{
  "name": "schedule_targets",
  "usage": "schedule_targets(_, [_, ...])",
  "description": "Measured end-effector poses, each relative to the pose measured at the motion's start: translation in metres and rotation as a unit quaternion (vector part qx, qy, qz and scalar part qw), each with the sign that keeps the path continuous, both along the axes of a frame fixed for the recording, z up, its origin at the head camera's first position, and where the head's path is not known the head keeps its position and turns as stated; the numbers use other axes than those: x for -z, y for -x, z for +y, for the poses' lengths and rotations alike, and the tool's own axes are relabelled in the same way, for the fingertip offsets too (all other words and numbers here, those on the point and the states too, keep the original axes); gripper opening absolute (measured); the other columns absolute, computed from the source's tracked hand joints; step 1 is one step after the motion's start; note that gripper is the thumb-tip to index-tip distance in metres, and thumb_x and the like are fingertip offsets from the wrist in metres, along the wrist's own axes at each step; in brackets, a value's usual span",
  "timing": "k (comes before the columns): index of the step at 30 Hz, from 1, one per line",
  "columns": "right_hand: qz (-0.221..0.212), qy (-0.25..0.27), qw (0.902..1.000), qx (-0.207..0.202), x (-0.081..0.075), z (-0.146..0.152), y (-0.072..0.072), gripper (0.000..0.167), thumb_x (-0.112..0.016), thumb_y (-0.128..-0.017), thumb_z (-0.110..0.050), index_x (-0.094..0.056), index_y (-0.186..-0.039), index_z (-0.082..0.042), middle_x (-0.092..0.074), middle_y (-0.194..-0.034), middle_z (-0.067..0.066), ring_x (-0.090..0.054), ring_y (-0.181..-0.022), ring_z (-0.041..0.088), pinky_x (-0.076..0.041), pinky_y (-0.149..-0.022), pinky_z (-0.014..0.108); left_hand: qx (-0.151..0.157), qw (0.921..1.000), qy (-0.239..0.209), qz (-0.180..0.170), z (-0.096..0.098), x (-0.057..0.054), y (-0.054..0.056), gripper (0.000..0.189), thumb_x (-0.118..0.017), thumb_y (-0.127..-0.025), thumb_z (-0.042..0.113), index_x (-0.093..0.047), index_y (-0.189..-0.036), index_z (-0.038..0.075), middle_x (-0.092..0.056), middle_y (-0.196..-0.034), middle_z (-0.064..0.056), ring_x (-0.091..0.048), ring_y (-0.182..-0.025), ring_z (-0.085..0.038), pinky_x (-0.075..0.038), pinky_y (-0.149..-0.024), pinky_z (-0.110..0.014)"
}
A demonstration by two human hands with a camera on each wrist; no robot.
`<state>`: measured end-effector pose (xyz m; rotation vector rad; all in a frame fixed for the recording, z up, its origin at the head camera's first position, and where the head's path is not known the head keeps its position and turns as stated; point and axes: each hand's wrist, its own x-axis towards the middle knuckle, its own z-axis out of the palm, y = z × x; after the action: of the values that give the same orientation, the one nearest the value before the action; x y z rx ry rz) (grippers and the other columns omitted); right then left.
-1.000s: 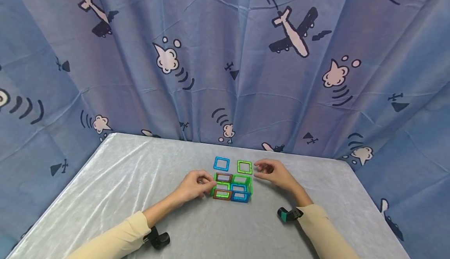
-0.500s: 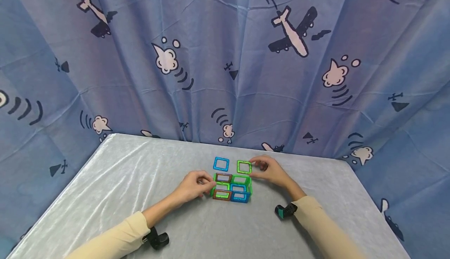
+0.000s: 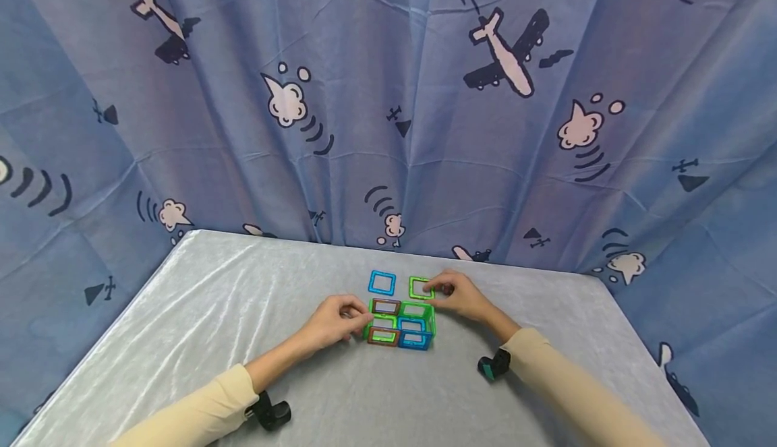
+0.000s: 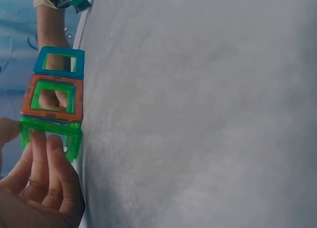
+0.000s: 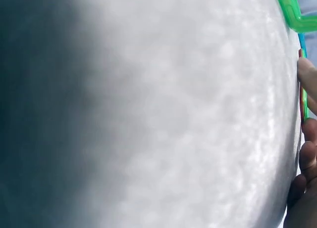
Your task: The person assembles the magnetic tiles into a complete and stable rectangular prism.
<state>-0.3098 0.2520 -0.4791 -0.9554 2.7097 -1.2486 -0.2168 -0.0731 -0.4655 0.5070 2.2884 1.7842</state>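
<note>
In the head view, a low box of magnetic tiles [image 3: 414,343] stands on the table, with green, blue and brown-orange square frames. My left hand [image 3: 336,320] holds its left end; in the left wrist view, thumb and fingers [image 4: 63,171] are at the green end tile [image 4: 52,126]. Behind the box, a loose green magnetic tile [image 3: 414,288] lies flat. My right hand [image 3: 463,296] reaches over its right edge, one fingertip overlapping the frame and the thumb near the box's back corner. In the right wrist view, the right thumb [image 5: 308,74] and fingertips are beside thin red and green tile edges [image 5: 304,107].
A loose blue magnetic tile [image 3: 382,283] lies left of the green one, behind the box. A pale velvety cloth [image 3: 364,406] covers the table. A blue curtain [image 3: 340,130] with airplane drawings hangs beyond the far edge. Each wrist wears a black camera [image 3: 273,413].
My right hand has moved left from beside the loose green tile until its fingertip overlaps the tile's right edge. The left hand, the box and the loose tiles have not visibly moved.
</note>
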Motion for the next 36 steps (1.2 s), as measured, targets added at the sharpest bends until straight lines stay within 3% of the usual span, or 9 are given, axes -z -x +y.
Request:
schedule_targets(9, [-0.02, 0.0, 0.9998, 0.001, -0.003, 0.0, -0.001, 0.009, -0.083, -0.086, -0.005, -0.079, -0.094, -0.006, -0.063, -0.081, 0.002, -0.051, -0.071, 0.017, -0.041, -0.063, 0.025, 0.0, 1.0, 0.005, 0.008, 0.0, 0.003, 0.002, 0.013, -0.069, -0.098, 0.012, -0.07, -0.101, -0.001, -0.071, -0.087, -0.012, -0.066, -0.076, -0.034, -0.055, -0.06, -0.047])
schedule_targets(14, [-0.013, -0.005, 0.9999, 0.007, -0.01, -0.003, -0.005, 0.007, -0.08, -0.086, 0.002, -0.078, -0.093, 0.0, -0.063, -0.081, 0.009, -0.052, -0.071, 0.021, -0.04, -0.062, 0.026, 0.003, 1.0, 0.003, 0.007, 0.0, 0.001, 0.001, 0.015, -0.07, -0.098, 0.015, -0.071, -0.102, 0.001, -0.071, -0.087, -0.01, -0.066, -0.076, -0.032, -0.055, -0.061, -0.045])
schedule_targets(20, [-0.004, 0.03, 0.9995, 0.012, -0.015, 0.006, -0.011, 0.005, -0.079, -0.089, -0.006, -0.079, -0.094, -0.007, -0.064, -0.08, 0.002, -0.055, -0.07, 0.016, -0.046, -0.063, 0.027, 0.013, 0.9997, 0.006, 0.019, -0.001, -0.001, 0.0, 0.014, -0.069, -0.099, 0.012, -0.071, -0.102, -0.001, -0.071, -0.085, -0.013, -0.065, -0.075, -0.038, -0.055, -0.06, -0.044])
schedule_targets(22, [-0.003, 0.039, 0.9991, 0.018, -0.017, 0.008, -0.016, 0.005, -0.079, -0.09, -0.006, -0.079, -0.095, -0.007, -0.063, -0.08, 0.001, -0.055, -0.071, 0.017, -0.047, -0.063, 0.028, 0.013, 0.9997, 0.005, 0.018, 0.0, -0.006, -0.004, 0.013, -0.068, -0.099, 0.011, -0.07, -0.102, -0.002, -0.07, -0.085, -0.015, -0.065, -0.075, -0.041, -0.054, -0.06, -0.044])
schedule_targets(27, [-0.014, 0.045, 0.9985, 0.029, -0.041, 0.001, -0.042, 0.004, -0.076, -0.09, 0.002, -0.076, -0.094, 0.001, -0.064, -0.08, 0.01, -0.054, -0.071, 0.022, -0.046, -0.062, 0.03, 0.014, 0.9996, -0.004, 0.023, 0.001, -0.027, -0.017, 0.012, -0.066, -0.099, 0.006, -0.069, -0.101, -0.006, -0.069, -0.083, -0.019, -0.063, -0.076, -0.047, -0.054, -0.06, -0.043])
schedule_targets(30, [-0.017, 0.046, 0.9983, 0.032, -0.051, -0.001, -0.054, 0.004, -0.075, -0.09, 0.004, -0.076, -0.094, 0.003, -0.064, -0.081, 0.013, -0.054, -0.072, 0.022, -0.045, -0.062, 0.03, 0.015, 0.9995, -0.006, 0.026, 0.0, -0.032, -0.02, 0.013, -0.066, -0.099, 0.006, -0.068, -0.101, -0.006, -0.069, -0.083, -0.018, -0.063, -0.076, -0.046, -0.054, -0.059, -0.042])
schedule_targets(36, [0.006, 0.061, 0.9975, 0.034, -0.039, 0.007, -0.055, 0.006, -0.076, -0.088, 0.004, -0.076, -0.093, 0.0, -0.063, -0.08, 0.009, -0.054, -0.071, 0.019, -0.045, -0.06, 0.029, 0.013, 0.9997, -0.005, 0.019, 0.001, -0.033, -0.02, 0.012, -0.066, -0.099, 0.006, -0.069, -0.1, -0.006, -0.069, -0.083, -0.017, -0.063, -0.077, -0.046, -0.055, -0.061, -0.045])
